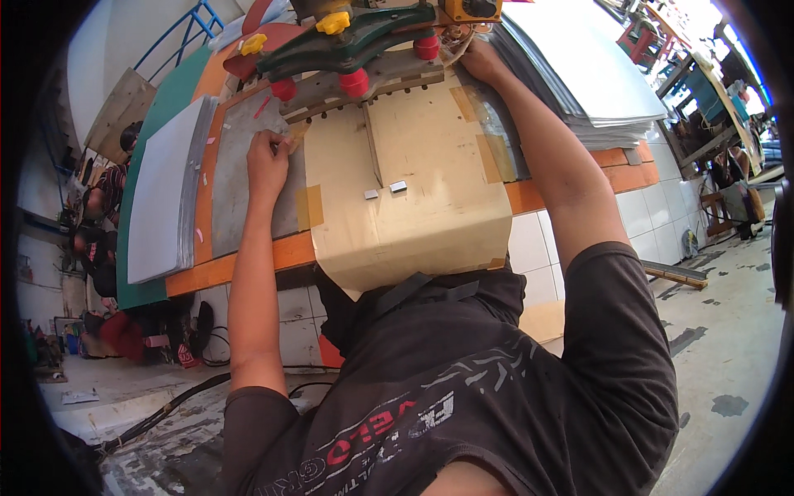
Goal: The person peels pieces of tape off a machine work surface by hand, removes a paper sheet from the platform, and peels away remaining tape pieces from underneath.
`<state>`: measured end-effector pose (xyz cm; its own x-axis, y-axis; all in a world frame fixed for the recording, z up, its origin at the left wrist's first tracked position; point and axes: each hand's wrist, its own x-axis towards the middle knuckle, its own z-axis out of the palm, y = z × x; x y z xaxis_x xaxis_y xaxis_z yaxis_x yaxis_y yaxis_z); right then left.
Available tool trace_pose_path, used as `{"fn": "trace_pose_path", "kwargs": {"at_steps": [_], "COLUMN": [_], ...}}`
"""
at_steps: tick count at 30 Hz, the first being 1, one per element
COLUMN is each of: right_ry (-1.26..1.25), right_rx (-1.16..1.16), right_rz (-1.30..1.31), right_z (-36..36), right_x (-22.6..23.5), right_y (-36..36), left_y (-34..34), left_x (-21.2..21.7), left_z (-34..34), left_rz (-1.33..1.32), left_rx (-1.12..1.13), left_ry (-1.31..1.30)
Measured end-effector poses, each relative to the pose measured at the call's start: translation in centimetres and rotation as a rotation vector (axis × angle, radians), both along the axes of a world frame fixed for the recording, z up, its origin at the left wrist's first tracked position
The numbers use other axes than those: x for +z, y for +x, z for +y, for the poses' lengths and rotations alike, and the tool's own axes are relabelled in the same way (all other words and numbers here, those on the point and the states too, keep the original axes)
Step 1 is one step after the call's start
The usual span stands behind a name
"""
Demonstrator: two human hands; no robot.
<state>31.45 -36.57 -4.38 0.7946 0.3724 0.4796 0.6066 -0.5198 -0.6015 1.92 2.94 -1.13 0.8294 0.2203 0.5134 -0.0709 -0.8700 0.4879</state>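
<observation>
My left hand (269, 159) is closed, fingertips pinched together, over the grey plate (236, 186) left of the tan sheet. Whatever it may hold is too small to make out. My right hand (480, 59) reaches far forward to the right end of the machine, beside some thin wires (453, 41); its fingers are partly hidden. Between my hands, the tan sheet (430, 157) is taped down and bends over the table's near edge. Two small metal blocks (399, 188) sit on it. Above its far end stands a green press frame (318, 51) with red feet and yellow knobs.
A stack of white sheets (161, 198) lies to the left on a green board (132, 291); a taller stack (587, 66) rises at the right. The table has an orange edge (215, 277). A yellow box (473, 10) is at the far right of the machine. People (95, 207) sit at far left.
</observation>
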Motion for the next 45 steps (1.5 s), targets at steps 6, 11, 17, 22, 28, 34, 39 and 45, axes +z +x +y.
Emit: {"fn": "trace_pose_path", "kwargs": {"at_steps": [6,11,17,22,28,34,39,45], "right_ry": [0.047,-0.055,0.084,0.024,0.05,0.111,0.159,0.213], "right_rx": [0.021,-0.023,0.016,-0.038,0.01,0.01,0.05,0.004], "right_rz": [-0.031,0.028,-0.005,-0.059,-0.006,0.033,-0.005,0.021], "right_z": [-0.8,0.4,-0.3,-0.6,0.0,-0.3,-0.5,0.1], "right_x": [-0.2,0.6,-0.1,-0.4,0.1,-0.4,-0.1,1.0], "right_y": [0.4,-0.9,0.0,0.4,-0.4,0.4,0.2,-1.7], "left_y": [1.0,0.4,1.2,1.3,1.0,1.2,1.3,0.9], "left_x": [-0.4,-0.5,-0.5,-0.4,-0.8,-0.5,-0.6,-0.7], "left_z": [0.7,1.4,2.0,2.1,2.8,2.3,2.5,3.0], "left_rz": [-0.064,-0.102,-0.162,-0.155,-0.148,-0.173,-0.193,-0.227], "left_rx": [0.077,0.159,0.191,0.218,0.242,0.245,0.225,0.263], "left_ry": [-0.03,-0.059,-0.039,-0.03,-0.063,-0.06,-0.07,-0.018]}}
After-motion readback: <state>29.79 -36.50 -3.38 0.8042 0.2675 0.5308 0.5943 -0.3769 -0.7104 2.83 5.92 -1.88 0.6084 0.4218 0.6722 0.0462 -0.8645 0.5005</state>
